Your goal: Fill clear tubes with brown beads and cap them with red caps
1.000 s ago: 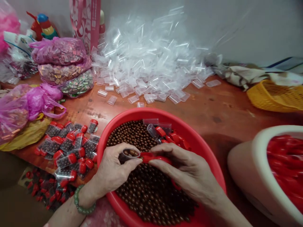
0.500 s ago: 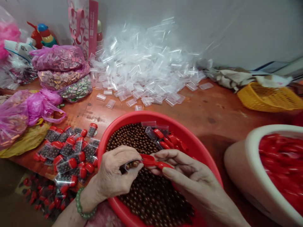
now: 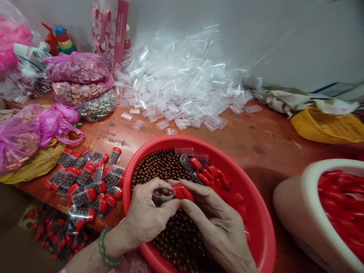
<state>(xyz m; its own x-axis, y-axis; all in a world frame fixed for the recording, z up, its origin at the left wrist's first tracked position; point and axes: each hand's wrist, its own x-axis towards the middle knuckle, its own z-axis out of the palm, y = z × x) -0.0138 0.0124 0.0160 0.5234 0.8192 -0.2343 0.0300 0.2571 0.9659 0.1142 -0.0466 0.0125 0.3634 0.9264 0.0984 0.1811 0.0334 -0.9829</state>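
My left hand (image 3: 148, 216), with a green bead bracelet at the wrist, is wrapped round a clear plastic tube (image 3: 164, 198). Its open end faces up and shows brown balls inside. A red plastic cap (image 3: 183, 192) is pinched in the fingers of my right hand (image 3: 218, 216), right beside the tube's mouth; my left fingertips are at its edge. Both hands are over a red basin (image 3: 269, 242) of glossy brown balls (image 3: 156, 165). Red caps (image 3: 212, 172) and a few clear tubes (image 3: 186, 162) lie on the balls at the basin's far right.
Capped, filled tubes (image 3: 85, 176) lie left of the basin, with more in a lower pile (image 3: 54, 231). Clear tubes (image 3: 182, 91) are heaped at the back. A pale tub (image 3: 290, 204) of red caps stands right, near a yellow basket (image 3: 318, 125). Pink bags (image 3: 79, 68) sit left.
The red cap, opened out flat between both hands before, is now folded together in my right fingers. The tube has tipped so its mouth shows more. The view has shifted slightly.
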